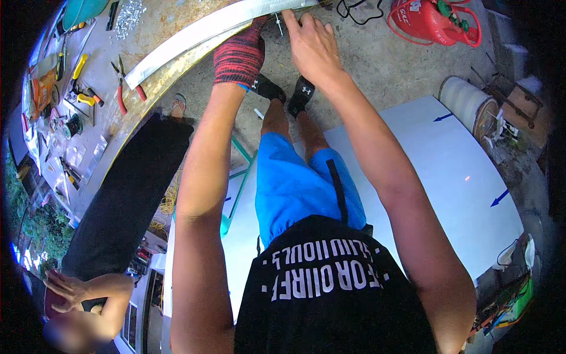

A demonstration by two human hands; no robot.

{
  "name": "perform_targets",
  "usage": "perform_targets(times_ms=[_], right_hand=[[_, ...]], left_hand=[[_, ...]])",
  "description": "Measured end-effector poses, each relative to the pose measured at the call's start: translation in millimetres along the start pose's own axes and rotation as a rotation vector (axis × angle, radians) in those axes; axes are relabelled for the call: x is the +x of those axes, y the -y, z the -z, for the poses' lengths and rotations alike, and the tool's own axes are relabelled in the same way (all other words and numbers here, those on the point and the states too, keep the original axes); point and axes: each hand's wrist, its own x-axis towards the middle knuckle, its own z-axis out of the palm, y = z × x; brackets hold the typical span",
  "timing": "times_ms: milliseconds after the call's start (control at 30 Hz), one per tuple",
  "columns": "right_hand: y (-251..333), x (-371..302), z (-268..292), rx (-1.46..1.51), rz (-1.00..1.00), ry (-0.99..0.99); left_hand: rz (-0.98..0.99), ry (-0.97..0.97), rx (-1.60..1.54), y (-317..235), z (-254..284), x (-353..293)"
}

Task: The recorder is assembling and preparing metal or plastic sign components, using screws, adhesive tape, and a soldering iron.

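Note:
My left hand (239,59), in a red-and-black knit glove, is closed at the near edge of a long white curved strip (188,44), apparently gripping it; its fingertips are mostly hidden. Below the strip, right of the glove, hangs a thin threaded bolt (279,25) with a small crosspiece. Beside that bolt is my bare right hand (312,50), one finger stretched up to the strip's underside and the others loosely bent. No object shows in its grasp.
Pliers (122,88), yellow-handled cutters (79,66), a wire spool (73,125) and small fasteners (128,17) lie on the worktable (159,74). Another person (124,194) stands at left. A red tank (424,22) and a large white sheet (407,147) are on the floor.

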Motion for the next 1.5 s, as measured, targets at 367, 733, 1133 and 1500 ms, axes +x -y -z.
perform_targets(times_ms=[367,733,1133,1500], right_hand=[[-1.7,2.7,-5.3,-0.029,0.015,-0.06],[-5.8,-5.6,-3.4,-0.027,0.035,-0.015],[-6.5,-27.6,4.5,0.262,0.012,-0.076],[26.6,-6.2,-18.6,1.483,-0.699,-0.075]], left_hand=[[-0.025,-0.038,-0.035,-1.3,4.8,-2.8],[0.088,0.075,-0.098,-7.0,4.1,-1.4],[-0.003,-0.027,-0.044,-4.0,3.1,-3.0],[0.018,-0.008,-0.083,3.8,-1.9,-1.0]])
